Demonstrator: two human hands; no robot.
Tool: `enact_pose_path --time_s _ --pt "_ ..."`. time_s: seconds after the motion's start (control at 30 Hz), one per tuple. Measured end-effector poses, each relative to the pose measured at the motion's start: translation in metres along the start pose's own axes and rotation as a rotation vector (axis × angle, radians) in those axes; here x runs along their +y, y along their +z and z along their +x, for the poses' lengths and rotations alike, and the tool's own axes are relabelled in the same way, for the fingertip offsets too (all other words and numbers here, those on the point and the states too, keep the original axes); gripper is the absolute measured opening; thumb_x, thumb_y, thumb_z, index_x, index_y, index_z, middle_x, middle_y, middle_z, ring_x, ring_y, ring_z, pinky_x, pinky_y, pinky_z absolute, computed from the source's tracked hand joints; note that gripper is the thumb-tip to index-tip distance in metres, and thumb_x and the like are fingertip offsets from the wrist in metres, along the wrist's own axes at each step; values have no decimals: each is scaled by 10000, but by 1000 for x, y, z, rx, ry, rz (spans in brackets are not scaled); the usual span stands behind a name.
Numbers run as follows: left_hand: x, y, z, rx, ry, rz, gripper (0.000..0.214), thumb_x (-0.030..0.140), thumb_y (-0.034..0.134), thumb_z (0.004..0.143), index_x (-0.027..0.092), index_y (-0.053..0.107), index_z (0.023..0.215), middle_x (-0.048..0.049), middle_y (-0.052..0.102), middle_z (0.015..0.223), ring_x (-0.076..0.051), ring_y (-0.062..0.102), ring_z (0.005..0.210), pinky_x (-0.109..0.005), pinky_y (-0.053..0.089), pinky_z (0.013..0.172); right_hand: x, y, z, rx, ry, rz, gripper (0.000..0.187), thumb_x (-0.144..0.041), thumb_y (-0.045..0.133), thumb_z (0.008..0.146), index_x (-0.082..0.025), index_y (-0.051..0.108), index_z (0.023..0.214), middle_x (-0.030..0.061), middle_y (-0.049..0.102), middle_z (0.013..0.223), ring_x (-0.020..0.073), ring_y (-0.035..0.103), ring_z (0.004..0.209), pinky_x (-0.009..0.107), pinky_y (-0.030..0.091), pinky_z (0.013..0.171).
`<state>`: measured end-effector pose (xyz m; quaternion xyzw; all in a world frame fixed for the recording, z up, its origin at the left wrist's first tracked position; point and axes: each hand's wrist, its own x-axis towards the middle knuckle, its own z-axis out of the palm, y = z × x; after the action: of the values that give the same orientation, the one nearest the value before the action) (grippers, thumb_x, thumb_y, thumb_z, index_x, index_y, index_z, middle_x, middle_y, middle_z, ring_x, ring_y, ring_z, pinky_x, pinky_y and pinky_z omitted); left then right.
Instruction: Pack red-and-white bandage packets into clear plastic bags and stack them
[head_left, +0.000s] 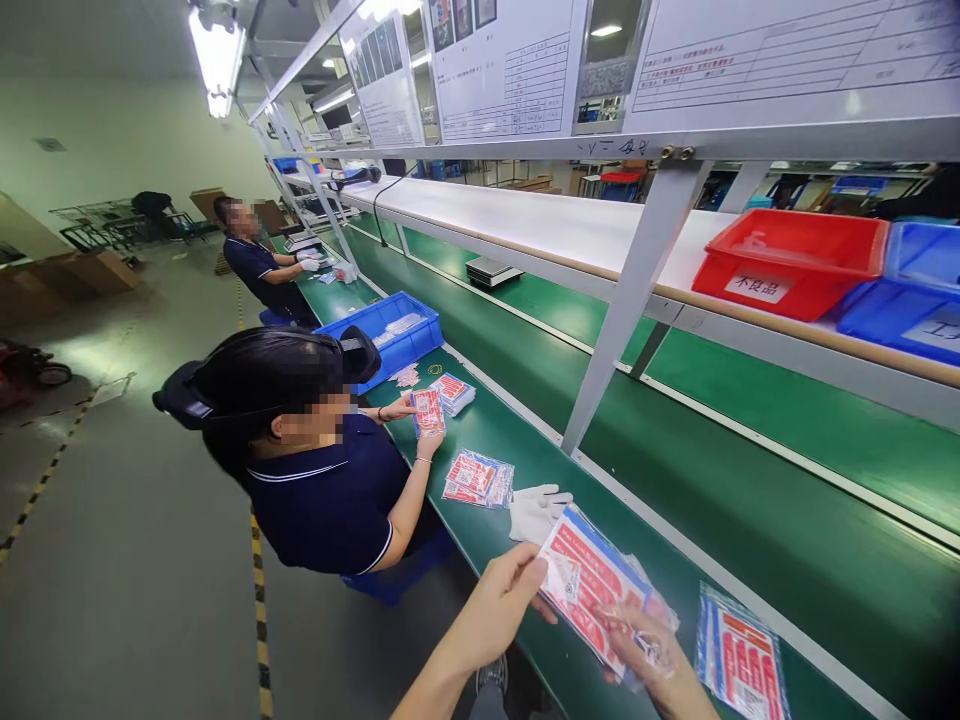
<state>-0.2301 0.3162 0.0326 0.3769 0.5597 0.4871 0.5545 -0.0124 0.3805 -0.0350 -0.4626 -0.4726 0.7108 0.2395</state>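
Observation:
My left hand [504, 598] pinches the near edge of a stack of red-and-white printed packets in clear bags [592, 585]. My right hand [651, 655] grips the same stack from its lower right side, partly seen through the plastic. The stack is held just above the green work surface [750, 520]. A single packet of the same kind [742, 660] lies flat on the surface to the right of my hands. A white glove [536, 510] lies just beyond the stack.
A seated co-worker [315, 470] on my left holds a packet [428, 410], with more packets [477, 478] and another pile [453, 391] near them. A blue bin [390, 335] stands further along. Red [787, 262] and blue [911, 300] bins sit on the white shelf. Another person [259, 265] works beyond.

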Motion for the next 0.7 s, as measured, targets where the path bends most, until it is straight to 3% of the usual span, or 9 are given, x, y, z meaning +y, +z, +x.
enact_pose_path --time_s 0.13,0.33,0.5,0.7 --pt "16 13 -7 66 35 237 371 486 469 1012 179 661 930 -5 664 796 -152 614 708 -241 429 663 25 1 13 -35 -71 49 534 -682 799 639 -254 803 960 79 774 927 187 669 518 366 586 546" --pt "27 19 -8 27 41 329 334 469 510 995 181 666 931 -14 674 824 -156 601 734 -229 446 677 49 2 26 -36 -162 147 626 -780 768 573 -235 792 880 67 745 868 185 655 456 329 524 455" --pt "23 17 2 46 40 296 315 464 536 977 182 645 889 1 655 803 -139 594 686 -216 481 651 39 14 21 35 -157 211 581 -745 762 626 -240 776 913 70 733 983 154 639 500 309 529 464" --pt "7 10 20 23 -66 113 340 470 659 887 148 654 997 -26 672 835 -140 591 637 -240 541 558 19 25 11 109 -153 90 469 -626 824 640 -218 716 844 42 695 865 180 627 607 299 563 493"
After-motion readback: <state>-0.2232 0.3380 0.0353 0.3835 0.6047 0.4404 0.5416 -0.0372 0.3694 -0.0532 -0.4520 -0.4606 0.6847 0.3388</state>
